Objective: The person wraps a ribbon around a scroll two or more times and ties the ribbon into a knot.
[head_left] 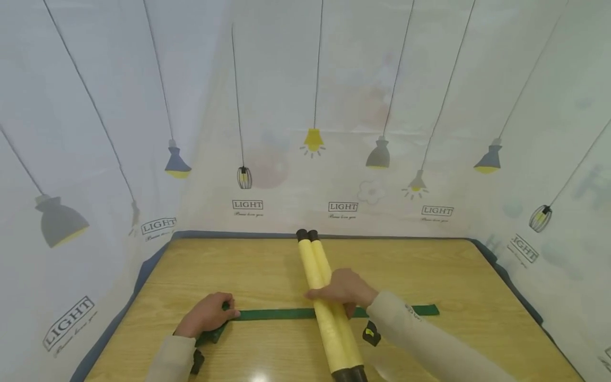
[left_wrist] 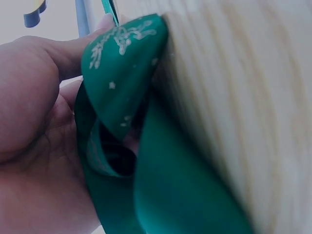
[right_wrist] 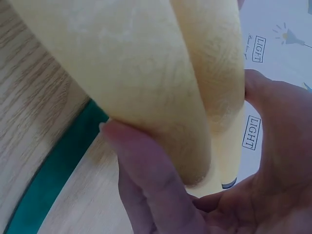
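Observation:
My right hand (head_left: 346,288) grips two yellow foam-like tubes (head_left: 329,339) with dark ends. They lie side by side, pointing away from me. In the right wrist view the thumb and fingers (right_wrist: 146,170) curl round the tubes (right_wrist: 141,87) from both sides. A green ribbon (head_left: 277,314) runs crosswise beneath the tubes, its far end flat at the right. At the left, my left hand (head_left: 207,313) pinches this ribbon. Close up, the ribbon (left_wrist: 122,63) loops and folds by the palm and carries a pale printed pattern; some fingertips are hidden behind it.
The wood-grain table (head_left: 238,270) is enclosed by pale hanging sheets (head_left: 286,79) printed with lamps and the word LIGHT. A small black object with a yellow patch (head_left: 371,334) shows below the right wrist. Another dark piece (head_left: 197,362) is by the left wrist.

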The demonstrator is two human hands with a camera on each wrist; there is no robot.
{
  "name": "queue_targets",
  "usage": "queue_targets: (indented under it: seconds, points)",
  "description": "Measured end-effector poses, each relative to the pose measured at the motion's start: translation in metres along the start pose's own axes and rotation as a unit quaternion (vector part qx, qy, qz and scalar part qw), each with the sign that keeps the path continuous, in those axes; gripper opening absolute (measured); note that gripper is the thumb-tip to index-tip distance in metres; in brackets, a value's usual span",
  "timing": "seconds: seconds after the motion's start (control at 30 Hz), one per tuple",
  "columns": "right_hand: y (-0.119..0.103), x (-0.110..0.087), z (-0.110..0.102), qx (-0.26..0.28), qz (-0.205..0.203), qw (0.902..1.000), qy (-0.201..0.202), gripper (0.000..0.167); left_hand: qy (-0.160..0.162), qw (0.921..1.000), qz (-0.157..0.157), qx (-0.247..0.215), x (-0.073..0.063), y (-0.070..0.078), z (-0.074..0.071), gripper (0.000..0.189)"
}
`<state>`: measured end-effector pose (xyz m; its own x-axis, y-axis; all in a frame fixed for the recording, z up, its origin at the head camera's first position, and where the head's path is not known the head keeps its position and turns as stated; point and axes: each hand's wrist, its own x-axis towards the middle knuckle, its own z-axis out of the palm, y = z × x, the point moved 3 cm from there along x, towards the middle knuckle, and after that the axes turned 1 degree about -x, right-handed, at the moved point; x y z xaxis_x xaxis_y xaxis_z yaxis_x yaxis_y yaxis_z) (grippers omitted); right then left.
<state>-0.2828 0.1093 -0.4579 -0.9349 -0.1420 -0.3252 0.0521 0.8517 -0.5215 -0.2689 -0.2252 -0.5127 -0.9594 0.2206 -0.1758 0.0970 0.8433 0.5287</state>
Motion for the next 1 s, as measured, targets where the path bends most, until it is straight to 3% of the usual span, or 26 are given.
queue_targets:
  seconds: [0.4, 0.63, 1.0]
  points:
    - [-0.007, -0.009, 0.022, -0.004, 0.036, 0.9993, 0.006, 0.063, 0.0, 0.9998, -0.019, -0.002, 0.002, -0.006, 0.003, 0.022]
    - [-0.005, -0.013, 0.041, 0.007, 0.066, 0.9977, 0.016, 0.062, -0.003, 0.9999, -0.011, -0.007, 0.002, -0.002, 0.006, 0.021]
    - [-0.011, -0.01, 0.055, -0.032, 0.053, 0.9967, 0.054, 0.063, -0.006, 0.9998, -0.01, -0.014, 0.002, -0.003, 0.003, 0.021]
